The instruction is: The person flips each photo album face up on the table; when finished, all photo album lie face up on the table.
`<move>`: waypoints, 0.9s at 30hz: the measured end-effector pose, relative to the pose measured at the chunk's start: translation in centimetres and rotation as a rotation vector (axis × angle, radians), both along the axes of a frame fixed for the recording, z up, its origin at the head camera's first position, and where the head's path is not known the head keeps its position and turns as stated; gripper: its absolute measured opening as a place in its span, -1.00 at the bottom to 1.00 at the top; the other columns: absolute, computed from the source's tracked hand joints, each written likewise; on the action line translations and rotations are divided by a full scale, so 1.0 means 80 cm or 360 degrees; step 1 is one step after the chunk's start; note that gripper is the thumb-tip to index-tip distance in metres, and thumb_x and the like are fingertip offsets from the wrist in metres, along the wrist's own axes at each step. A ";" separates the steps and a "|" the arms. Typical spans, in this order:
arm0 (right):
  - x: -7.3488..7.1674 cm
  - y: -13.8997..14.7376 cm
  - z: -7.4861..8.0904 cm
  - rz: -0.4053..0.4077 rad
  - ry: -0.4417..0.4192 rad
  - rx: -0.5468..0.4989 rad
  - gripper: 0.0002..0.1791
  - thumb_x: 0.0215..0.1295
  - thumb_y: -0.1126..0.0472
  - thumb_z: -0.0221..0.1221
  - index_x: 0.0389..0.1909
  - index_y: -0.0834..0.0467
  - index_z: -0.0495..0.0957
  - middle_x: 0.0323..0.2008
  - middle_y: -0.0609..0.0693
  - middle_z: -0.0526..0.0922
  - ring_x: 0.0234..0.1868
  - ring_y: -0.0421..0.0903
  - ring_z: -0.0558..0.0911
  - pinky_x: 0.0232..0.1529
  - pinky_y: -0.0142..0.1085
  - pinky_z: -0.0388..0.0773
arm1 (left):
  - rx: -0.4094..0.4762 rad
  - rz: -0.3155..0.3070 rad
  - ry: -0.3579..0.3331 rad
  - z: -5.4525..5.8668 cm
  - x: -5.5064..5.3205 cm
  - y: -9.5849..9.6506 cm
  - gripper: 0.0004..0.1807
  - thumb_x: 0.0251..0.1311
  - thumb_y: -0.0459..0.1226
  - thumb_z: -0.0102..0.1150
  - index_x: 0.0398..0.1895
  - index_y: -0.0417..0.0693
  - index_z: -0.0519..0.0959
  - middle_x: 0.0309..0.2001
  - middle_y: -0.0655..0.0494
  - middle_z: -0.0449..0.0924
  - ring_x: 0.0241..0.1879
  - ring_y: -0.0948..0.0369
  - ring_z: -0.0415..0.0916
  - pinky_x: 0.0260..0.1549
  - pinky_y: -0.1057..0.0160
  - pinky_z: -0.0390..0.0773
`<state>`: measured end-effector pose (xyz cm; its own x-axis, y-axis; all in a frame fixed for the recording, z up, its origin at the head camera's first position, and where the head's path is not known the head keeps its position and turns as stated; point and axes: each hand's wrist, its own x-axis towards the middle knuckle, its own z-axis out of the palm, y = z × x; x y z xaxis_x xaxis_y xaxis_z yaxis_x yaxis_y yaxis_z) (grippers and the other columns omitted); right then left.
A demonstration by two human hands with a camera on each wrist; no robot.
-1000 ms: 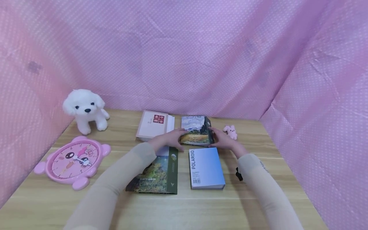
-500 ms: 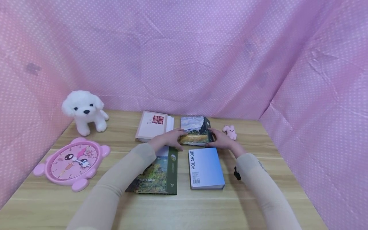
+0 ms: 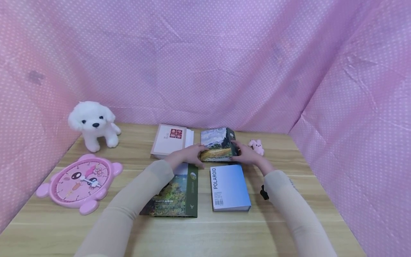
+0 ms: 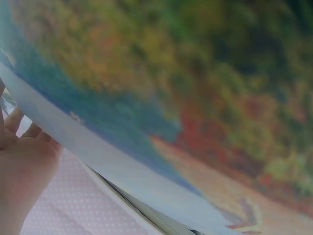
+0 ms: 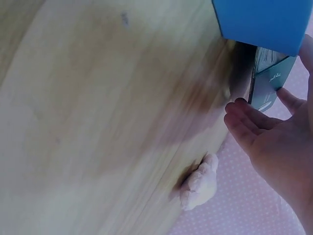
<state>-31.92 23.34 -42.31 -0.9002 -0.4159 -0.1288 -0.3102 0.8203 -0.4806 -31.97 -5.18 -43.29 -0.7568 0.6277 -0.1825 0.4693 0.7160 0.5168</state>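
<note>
At the back of the table, a small landscape-painted photo album [image 3: 216, 142] is held between both hands. My left hand [image 3: 190, 155] is at its left edge, fingertips on the cover's side and thumb lower down. On the dark spine side, my right hand [image 3: 248, 155] grips it; the right wrist view shows thumb and fingers at the green spine [image 5: 270, 81]. A larger garden-painted photo album [image 3: 170, 200] lies under the left forearm and fills most of the left wrist view, hiding part of the left hand [image 4: 27, 171]. Just in front of the held album lies a blue-and-white POLAROID album [image 3: 229, 187].
A pale album with red characters [image 3: 168, 141] lies behind the left hand. A white plush dog [image 3: 95, 125] and a pink toy clock [image 3: 81, 182] occupy the left side. Beside the right hand sits a small pink plush [image 3: 258, 147]. Pink dotted cloth [image 3: 205, 64] walls the table.
The small landscape album has risen slightly, its far right corner tipping up, with both hands still at its sides. The other things stay where they were.
</note>
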 end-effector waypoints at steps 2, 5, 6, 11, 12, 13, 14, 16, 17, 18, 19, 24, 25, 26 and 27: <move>-0.001 0.000 0.002 0.0003 0.0007 -0.0015 -0.05 0.16 -0.10 0.23 0.46 0.09 -0.03 0.22 0.35 0.36 0.14 0.21 0.47 0.11 0.05 0.47 | 0.0015 -0.0001 -0.0003 0.000 -0.001 -0.001 -0.08 0.00 -0.06 0.39 0.43 -0.01 0.16 0.45 -0.14 0.01 0.41 -0.05 0.02 0.36 -0.02 0.14; -0.002 -0.001 0.006 0.0004 0.0009 -0.0074 -0.06 0.14 -0.05 0.26 0.45 0.10 0.01 0.22 0.34 0.35 0.10 0.20 0.50 0.08 0.02 0.50 | 0.0041 -0.0028 -0.0007 0.000 -0.002 -0.001 -0.06 0.00 -0.08 0.40 0.43 -0.05 0.14 0.42 -0.12 0.09 0.39 -0.03 0.08 0.35 0.03 0.17; -0.002 -0.001 0.008 0.0005 0.0013 -0.0083 -0.07 0.13 -0.04 0.27 0.45 0.10 0.02 0.22 0.34 0.34 0.08 0.19 0.51 0.07 0.01 0.50 | 0.0050 -0.0035 -0.0010 -0.001 -0.002 -0.001 -0.05 0.00 -0.09 0.40 0.44 -0.06 0.13 0.41 -0.11 0.12 0.38 -0.02 0.09 0.34 0.04 0.18; -0.001 0.000 0.012 0.0010 0.0055 -0.0077 -0.09 0.13 -0.03 0.27 0.44 0.09 0.06 0.21 0.29 0.36 0.05 0.14 0.52 0.05 -0.03 0.51 | 0.0077 -0.0079 -0.0006 -0.003 -0.003 0.001 -0.02 -0.01 -0.10 0.41 0.45 -0.10 0.09 0.39 -0.08 0.18 0.37 0.02 0.13 0.34 0.10 0.19; -0.001 0.001 0.012 0.0009 0.0061 -0.0072 -0.10 0.13 -0.04 0.27 0.44 0.08 0.06 0.21 0.28 0.36 0.06 0.13 0.51 0.05 -0.04 0.51 | 0.0076 -0.0083 -0.0002 -0.003 -0.004 0.001 -0.02 0.00 -0.09 0.40 0.45 -0.09 0.09 0.40 -0.08 0.17 0.37 0.02 0.13 0.34 0.10 0.19; -0.001 0.001 0.013 0.0010 0.0062 -0.0081 -0.10 0.13 -0.04 0.27 0.44 0.07 0.07 0.21 0.27 0.36 0.06 0.13 0.50 0.03 -0.04 0.52 | 0.0077 -0.0083 -0.0005 -0.004 -0.004 0.001 -0.02 0.00 -0.09 0.40 0.45 -0.08 0.08 0.41 -0.07 0.16 0.37 0.03 0.13 0.34 0.11 0.20; -0.001 0.002 0.014 0.0009 0.0068 -0.0085 -0.10 0.13 -0.04 0.27 0.44 0.07 0.07 0.21 0.26 0.36 0.06 0.12 0.50 0.03 -0.05 0.52 | 0.0087 -0.0075 -0.0008 -0.004 -0.004 0.001 -0.02 0.00 -0.09 0.40 0.45 -0.06 0.08 0.41 -0.06 0.15 0.37 0.04 0.14 0.34 0.11 0.20; -0.001 0.002 0.015 0.0005 0.0081 -0.0104 -0.11 0.13 -0.03 0.28 0.43 0.06 0.09 0.21 0.24 0.37 0.05 0.10 0.49 -0.01 -0.07 0.54 | 0.0103 -0.0059 -0.0018 -0.004 -0.004 0.002 -0.04 0.02 -0.08 0.39 0.46 -0.01 0.08 0.42 -0.03 0.14 0.36 0.06 0.15 0.33 0.11 0.22; -0.001 0.002 0.017 0.0000 0.0089 -0.0110 -0.12 0.13 -0.03 0.28 0.43 0.04 0.10 0.21 0.22 0.37 0.04 0.09 0.49 -0.03 -0.10 0.54 | 0.0120 -0.0042 -0.0035 -0.004 -0.004 0.002 -0.04 0.02 -0.08 0.39 0.46 0.02 0.08 0.42 -0.02 0.13 0.36 0.06 0.15 0.33 0.10 0.22; 0.000 0.002 0.018 0.0002 0.0093 -0.0123 -0.12 0.13 -0.02 0.28 0.43 0.05 0.10 0.21 0.21 0.37 0.03 0.09 0.49 -0.06 -0.11 0.55 | 0.0135 -0.0025 -0.0054 -0.004 -0.003 0.002 -0.05 0.03 -0.09 0.38 0.46 0.04 0.08 0.43 -0.01 0.12 0.36 0.07 0.16 0.33 0.10 0.22; 0.000 0.002 0.019 0.0004 0.0105 -0.0132 -0.12 0.13 -0.02 0.28 0.43 0.05 0.10 0.21 0.21 0.37 0.02 0.08 0.49 -0.09 -0.13 0.56 | 0.0150 -0.0010 -0.0074 -0.003 -0.003 0.002 -0.05 0.03 -0.09 0.38 0.46 0.06 0.08 0.43 0.00 0.11 0.36 0.07 0.15 0.33 0.10 0.21; 0.005 -0.004 0.030 -0.0011 0.0125 -0.0189 -0.12 0.13 -0.03 0.28 0.43 0.07 0.11 0.21 0.23 0.36 0.02 0.10 0.48 -0.14 -0.16 0.55 | 0.0227 0.0008 -0.0141 0.002 0.000 0.002 -0.02 0.05 -0.12 0.37 0.49 0.08 0.01 0.46 0.00 0.03 0.36 0.03 0.14 0.35 0.06 0.18; 0.005 -0.005 0.032 -0.0015 0.0128 -0.0202 -0.12 0.13 -0.04 0.28 0.42 0.07 0.12 0.21 0.24 0.36 0.02 0.10 0.48 -0.14 -0.17 0.55 | 0.0241 0.0007 -0.0145 0.002 0.000 0.002 -0.01 0.05 -0.13 0.37 0.49 0.08 -0.01 0.47 0.01 0.01 0.37 0.02 0.13 0.35 0.05 0.17; 0.006 -0.007 0.035 -0.0022 0.0128 -0.0210 -0.12 0.13 -0.05 0.28 0.42 0.06 0.12 0.21 0.23 0.36 0.02 0.10 0.48 -0.15 -0.17 0.56 | 0.0255 0.0006 -0.0146 0.002 0.000 0.002 0.00 0.05 -0.14 0.37 0.50 0.09 -0.03 0.47 0.01 -0.01 0.36 0.02 0.13 0.34 0.05 0.18; 0.007 -0.009 0.036 -0.0019 0.0134 -0.0218 -0.12 0.13 -0.06 0.28 0.42 0.07 0.12 0.20 0.24 0.35 0.02 0.10 0.48 -0.16 -0.17 0.56 | 0.0263 0.0002 -0.0144 0.002 0.000 0.002 0.02 0.05 -0.14 0.37 0.50 0.10 -0.06 0.48 0.02 -0.03 0.37 0.02 0.11 0.35 0.05 0.17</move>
<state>-31.40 22.64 -39.44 -0.9104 -0.4137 0.0048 -0.3449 0.7525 -0.5610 -31.94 -4.98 -43.10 -0.7428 0.6537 -0.1445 0.4144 0.6184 0.6677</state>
